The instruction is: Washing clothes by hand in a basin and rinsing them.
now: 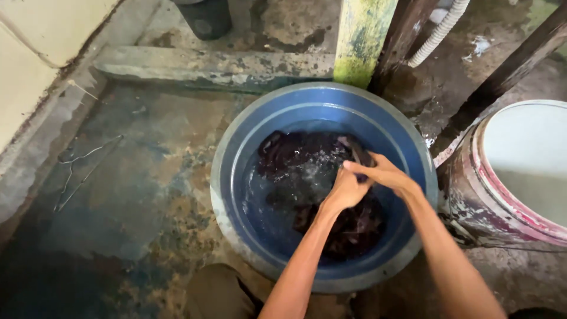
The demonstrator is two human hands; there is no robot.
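Dark wet garment (307, 177) lies in water inside blue plastic basin (236, 159), spread from centre toward right wall. Left hand (345, 190) closed around bunched fabric at right of centre. Right hand (384, 172) clamped over same bunch, touching left hand, fingers curled on cloth fold. Both hands above waterline. No labels or signs legible. Basin rim near white paint-stained bucket (514, 171) at right; mossy post (361, 41) and corrugated hose (440, 31) behind. Wet concrete floor (118, 195) open at left; bent wire (80, 168) there.
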